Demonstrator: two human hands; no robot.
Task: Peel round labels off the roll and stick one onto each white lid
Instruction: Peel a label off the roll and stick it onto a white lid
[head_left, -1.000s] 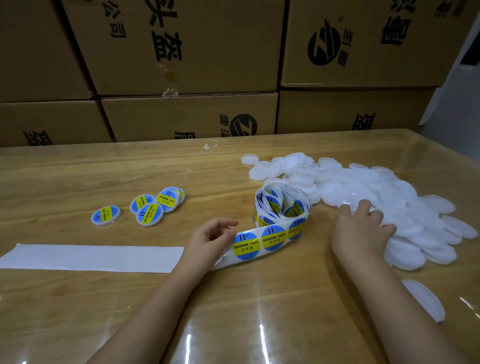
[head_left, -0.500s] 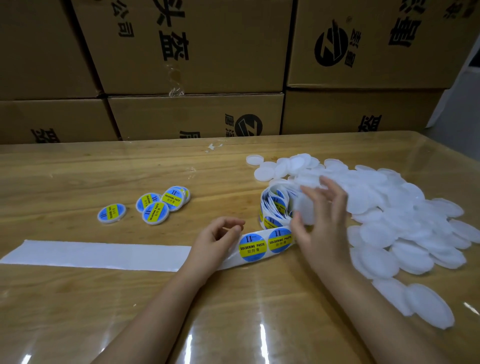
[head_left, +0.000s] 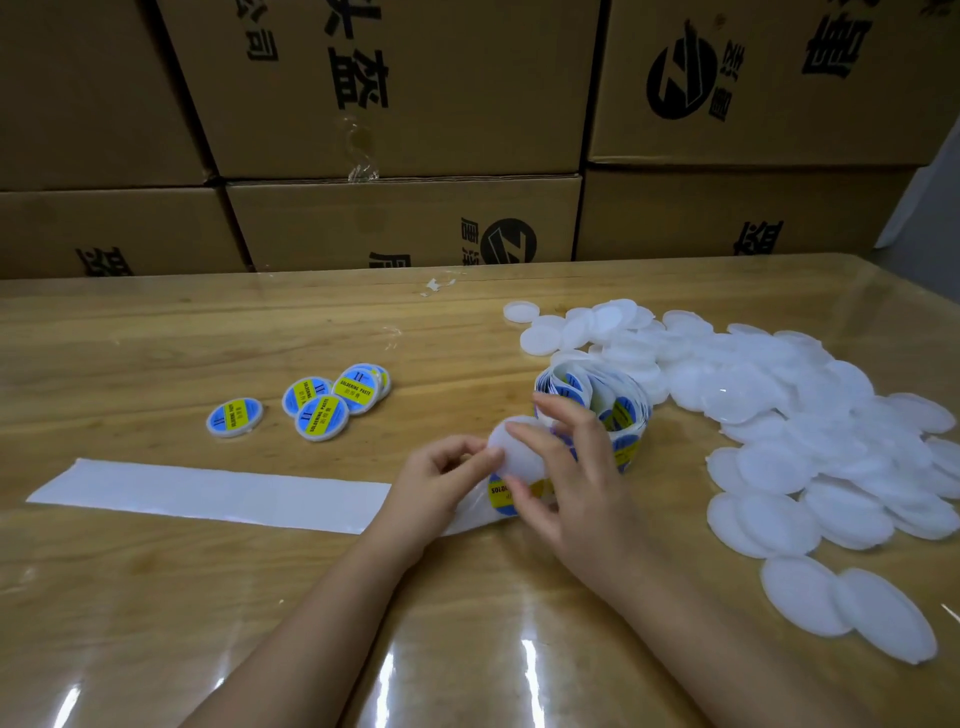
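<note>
Head view. A white lid (head_left: 517, 449) is held near centre of the table (head_left: 156, 338), over the unrolled end of the label roll (head_left: 618, 410), which stands just beyond the hands. The right hand (head_left: 576, 483) pinches the lid, forefinger across its top, thumb below. The left hand (head_left: 441, 478), fingers curled, pinches its left rim. A blue-and-yellow label (head_left: 500, 494) shows beneath the lid. Bare backing strip (head_left: 208, 493) runs left. Pile of bare lids (head_left: 779, 415), right; labelled lids (head_left: 322, 402), far left; cardboard boxes (head_left: 415, 104) behind.
</note>
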